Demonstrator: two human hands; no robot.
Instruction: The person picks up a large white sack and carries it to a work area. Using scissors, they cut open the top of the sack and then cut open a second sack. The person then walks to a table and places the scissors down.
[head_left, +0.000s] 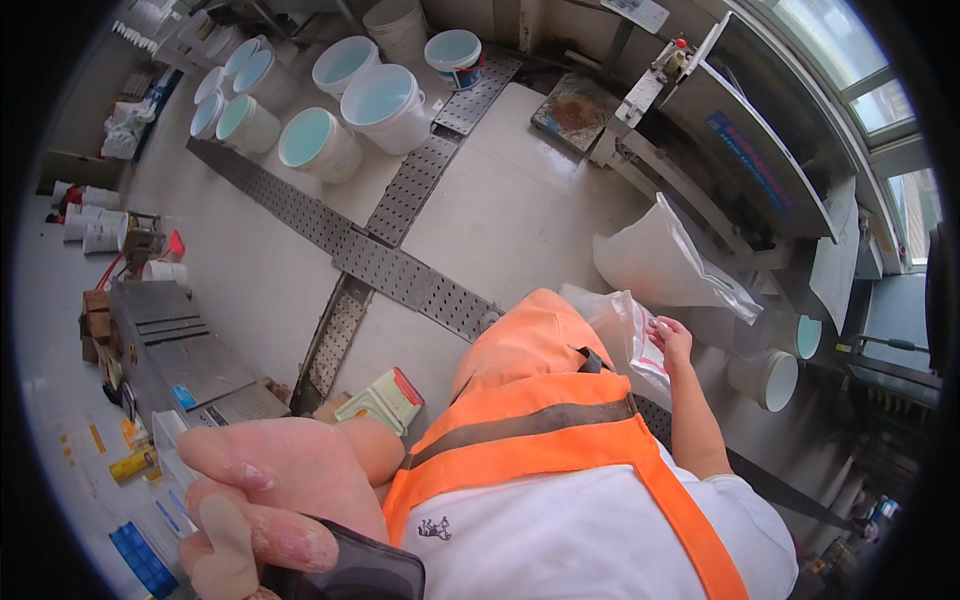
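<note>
My right hand (671, 341) grips the top edge of a white plastic sack (626, 330) with a red stripe, low at my right side. A larger white sack (652, 255) stands just beyond it, its mouth folded over. My left hand (277, 487) is raised close to the camera, palm in view and fingers curled, with a beige bandage on one finger. A dark glossy object (360, 562) lies against its fingertips; whether the hand grips it is unclear. I wear an orange apron (525, 442) over a white shirt.
Several white buckets (382, 105) of bluish liquid stand on the floor ahead. Perforated metal drain covers (390, 270) cross the floor. A platform scale (577, 109) and a steel machine (750, 142) are at right. A steel counter (187, 345) runs along the left.
</note>
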